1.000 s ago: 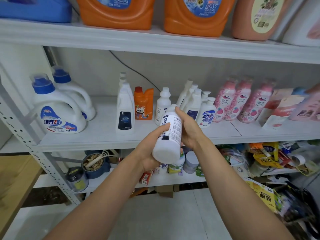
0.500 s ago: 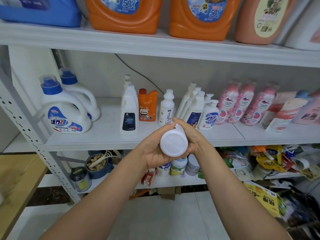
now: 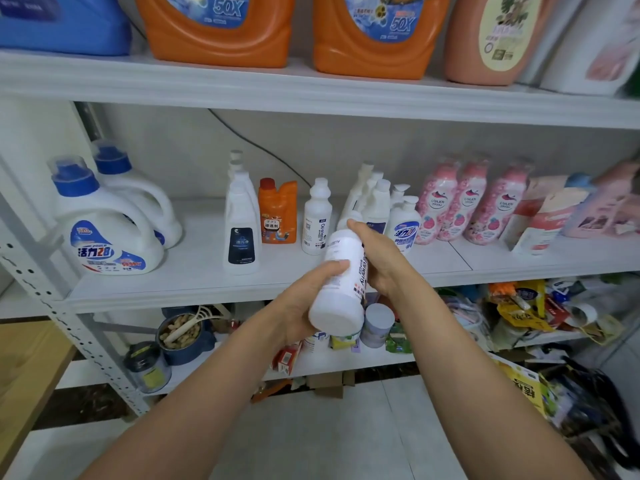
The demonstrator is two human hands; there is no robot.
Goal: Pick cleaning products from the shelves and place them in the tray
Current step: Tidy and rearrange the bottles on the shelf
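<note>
Well, half a second back we had the white bottle [image 3: 341, 289] end-on, base square to us; now we had tipped it up again, cap toward twelve o'clock, label side showing. So we judged it picked and merely being looked over, not yet bound for the tray, which was nowhere in view. Our left hand [image 3: 298, 306] cupped the bottle's lower body from eight o'clock, thumb curled over the front; our right hand [image 3: 381, 261] wrapped its upper part from two o'clock. It hung clear of the middle shelf [image 3: 194, 271], its twin bottle [image 3: 317, 220] standing at eleven o'clock.
</note>
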